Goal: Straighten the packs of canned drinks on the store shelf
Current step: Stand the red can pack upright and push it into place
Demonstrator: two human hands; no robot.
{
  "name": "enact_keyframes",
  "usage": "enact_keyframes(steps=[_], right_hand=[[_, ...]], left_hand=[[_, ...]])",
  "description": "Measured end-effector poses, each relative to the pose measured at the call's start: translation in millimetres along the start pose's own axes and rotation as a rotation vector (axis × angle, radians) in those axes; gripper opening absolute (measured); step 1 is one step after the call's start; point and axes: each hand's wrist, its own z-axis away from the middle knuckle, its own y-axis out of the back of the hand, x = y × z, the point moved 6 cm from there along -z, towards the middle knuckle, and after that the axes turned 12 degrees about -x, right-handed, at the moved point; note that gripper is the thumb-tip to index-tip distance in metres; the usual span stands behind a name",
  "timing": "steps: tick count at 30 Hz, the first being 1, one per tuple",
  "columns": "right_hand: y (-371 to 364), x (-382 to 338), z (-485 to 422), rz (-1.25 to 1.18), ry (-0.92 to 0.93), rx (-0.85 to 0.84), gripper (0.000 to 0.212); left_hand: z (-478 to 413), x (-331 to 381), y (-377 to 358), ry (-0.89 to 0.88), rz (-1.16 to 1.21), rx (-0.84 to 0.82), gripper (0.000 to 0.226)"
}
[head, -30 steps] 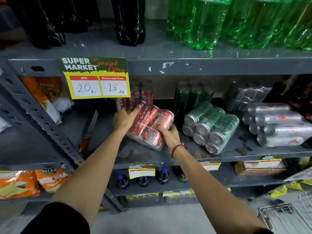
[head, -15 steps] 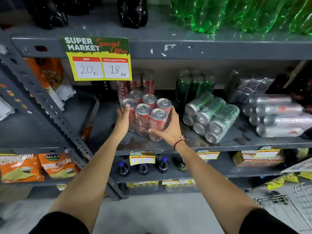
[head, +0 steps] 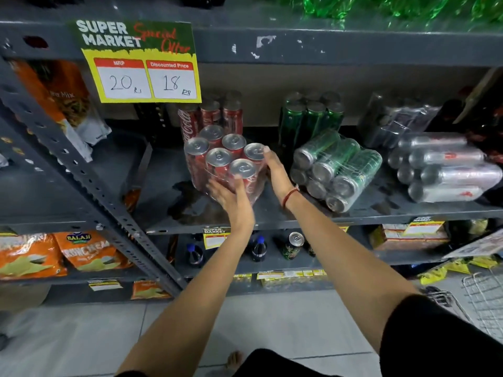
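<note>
Both hands are on the red six-pack (head: 223, 164). The left hand (head: 231, 198) presses flat against its near face with fingers spread; the right hand (head: 275, 170) cups its right side, fingertips up at the rim of the back-right can. Neither hand is closed around anything, it is palms and fingers against shrink-wrap. The pack stands upright on the grey shelf (head: 299, 217), lids up, but turned at an angle to the shelf edge.

The risk, as I read it: that film looks slick, and a push from the palm alone could twist the pack rather than square it. Beneath and just left of the grip a dark patch (head: 187, 197) marks the shelf; whether it is wet I cannot tell, but if so the base may skid.

Straight behind the grip stand upright red cans (head: 206, 118), close enough that a hard shove would knock them. Just right of the right hand lies the green six-pack (head: 334, 167) on its side, and a wide wrist swing could nudge it. Beyond that, further right, the silver six-pack (head: 446, 170) lies toppled as well; both need standing up. Behind the green one upright green cans (head: 310, 118) leave little room at the back. Above and left of the grip hangs the price sign (head: 141, 63), clear of the work.
</note>
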Motion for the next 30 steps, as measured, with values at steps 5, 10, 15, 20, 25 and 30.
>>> enact_keyframes(steps=[5,10,15,20,25,30], right_hand=[[-41.9,0.7,44.5,0.066,0.100,0.049,0.063],[-98.0,2.7,69.6,0.120,0.198,0.085,0.053],[-66.9,-30.1,29.3,0.168,0.153,0.234,0.062],[-41.0,-63.9,-47.2,0.307,-0.041,0.018,0.070],[-39.7,-51.7,-63.1,0.086,-0.087,-0.101,0.054],[-31.2,-31.9,-47.4,0.165,-0.060,0.089,0.065]], left_hand=[[-38.2,-5.7,57.1,-0.035,0.238,-0.049,0.087],[-68.2,7.2,105.1,0.053,0.200,-0.139,0.074],[-46.5,10.0,117.7,0.106,0.244,0.183,0.086],[-4.8,-0.3,68.3,0.044,0.261,0.248,0.090],[-20.5,10.2,52.5,0.220,0.172,0.239,0.095],[-48.4,8.2,90.6,0.244,0.206,0.064,0.104]])
